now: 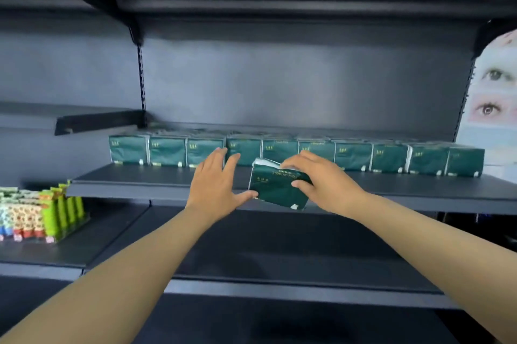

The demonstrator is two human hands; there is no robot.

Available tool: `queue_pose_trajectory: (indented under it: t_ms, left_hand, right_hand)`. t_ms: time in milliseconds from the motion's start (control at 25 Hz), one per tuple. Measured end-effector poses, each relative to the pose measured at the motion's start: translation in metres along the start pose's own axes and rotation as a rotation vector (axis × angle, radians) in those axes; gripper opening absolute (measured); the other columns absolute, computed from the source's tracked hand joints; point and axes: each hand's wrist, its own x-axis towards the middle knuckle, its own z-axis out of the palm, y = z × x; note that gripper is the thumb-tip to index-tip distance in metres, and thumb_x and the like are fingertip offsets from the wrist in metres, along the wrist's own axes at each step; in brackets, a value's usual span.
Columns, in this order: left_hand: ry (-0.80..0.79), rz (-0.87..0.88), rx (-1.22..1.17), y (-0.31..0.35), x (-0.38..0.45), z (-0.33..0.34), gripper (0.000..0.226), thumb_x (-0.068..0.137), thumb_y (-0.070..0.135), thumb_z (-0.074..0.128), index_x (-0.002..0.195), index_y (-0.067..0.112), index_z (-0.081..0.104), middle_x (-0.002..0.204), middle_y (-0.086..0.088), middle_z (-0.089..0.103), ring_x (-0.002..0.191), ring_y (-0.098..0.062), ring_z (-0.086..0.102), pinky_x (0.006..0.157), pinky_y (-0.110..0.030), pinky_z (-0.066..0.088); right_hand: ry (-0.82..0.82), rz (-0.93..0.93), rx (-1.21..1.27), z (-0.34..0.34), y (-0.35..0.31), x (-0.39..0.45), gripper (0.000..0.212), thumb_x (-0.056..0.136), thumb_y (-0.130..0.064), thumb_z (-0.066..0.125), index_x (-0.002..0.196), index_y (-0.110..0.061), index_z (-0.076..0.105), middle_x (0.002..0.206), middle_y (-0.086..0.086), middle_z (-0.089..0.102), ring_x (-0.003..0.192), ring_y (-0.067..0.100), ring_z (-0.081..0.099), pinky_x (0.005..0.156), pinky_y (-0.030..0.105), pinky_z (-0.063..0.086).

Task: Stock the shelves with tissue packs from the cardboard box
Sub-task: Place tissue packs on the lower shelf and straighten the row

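Observation:
A dark green tissue pack (275,189) hangs tilted over the front edge of the middle shelf (140,180). My right hand (321,180) grips it from the right, fingers over its top and thumb on its face. My left hand (216,182) is spread with straight fingers just left of the pack, its thumb touching the pack's lower left corner. Behind them, a row of several matching green tissue packs (352,157) stands along the back of the shelf. The cardboard box is out of view.
The dark shelf above (251,7) overhangs the row. A lower shelf (265,245) lies beneath my arms. Colourful small packets and green packs (42,215) stand on the lower left shelf. A poster with eyes (495,91) is at the right edge.

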Motion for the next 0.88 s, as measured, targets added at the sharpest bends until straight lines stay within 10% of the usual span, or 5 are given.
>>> queue_pose_trajectory:
  t_ms: [520,640,880]
  left_hand:
    - [-0.074,0.148,0.16,-0.161,0.124,0.101,0.095,0.075,0.074,0.052,0.149,0.02,0.024,0.153,-0.013,0.025,0.144,-0.027,0.017,0.115,-0.041,-0.006]
    - [-0.068,0.197,0.092,-0.174,0.131,0.136,0.09,0.058,0.076,0.058,0.125,0.015,0.06,0.121,-0.015,0.061,0.118,-0.031,0.055,0.112,-0.044,0.007]
    - [0.096,0.219,0.036,-0.18,0.134,0.167,0.094,0.046,0.07,0.076,0.118,0.012,0.062,0.102,-0.011,0.062,0.1,-0.031,0.06,0.101,-0.045,0.025]
  right_hand:
    - [0.133,0.208,-0.076,0.136,0.042,0.191,0.036,0.094,-0.007,0.048,0.126,-0.022,0.053,0.123,-0.004,0.049,0.119,0.016,0.038,0.101,0.034,0.035]
    - [0.167,0.257,-0.187,0.166,0.048,0.203,0.044,0.094,-0.028,0.05,0.136,-0.026,0.04,0.141,-0.007,0.032,0.134,0.014,0.02,0.108,0.035,0.027]
    - [0.107,0.253,-0.366,0.185,0.05,0.209,0.069,0.087,-0.046,0.05,0.145,-0.025,0.02,0.149,-0.005,0.022,0.14,0.016,0.012,0.11,0.039,0.017]
